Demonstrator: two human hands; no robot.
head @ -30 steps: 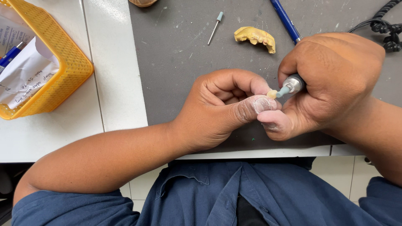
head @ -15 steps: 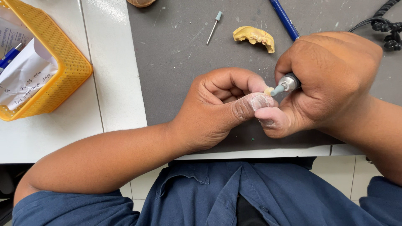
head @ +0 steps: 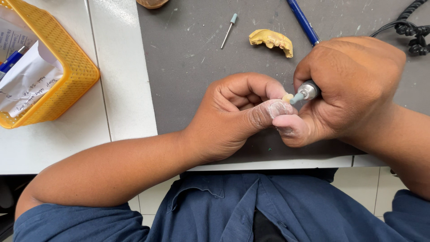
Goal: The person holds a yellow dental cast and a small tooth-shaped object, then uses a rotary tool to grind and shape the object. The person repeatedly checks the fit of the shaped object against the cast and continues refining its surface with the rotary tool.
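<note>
Grinding in progress over the dark grey work mat [head: 188, 67], lying on the white table [head: 121, 89]. Sitting at the mat's near edge in a dark blue shirt [head: 251, 210], with both forearms resting forward. Standing at the far left: a yellow plastic mesh basket [head: 71, 67] holding folded white papers [head: 27, 85] and a pen.

Gripping with the right hand [head: 354, 89] a silver metal rotary handpiece [head: 308, 91], fingers closed tight around it, the small pale blue tip pressing against the piece. Pinching with the left hand [head: 233, 116] a small cream-coloured tooth-like piece [head: 287, 97] between thumb and curled forefinger, just above the mat, both thumbs touching each other and covered with white dust.

Lying farther back and untouched: a yellow plaster dental cast [head: 271, 40], a blue pen-like rod [head: 302, 20], a loose thin bur with pale blue head [head: 229, 29], a black coiled cable [head: 410, 29].

Judging from the dust, already some way into the shaping; not possible to tell how much remaining, the piece being mostly hidden by fingers.
</note>
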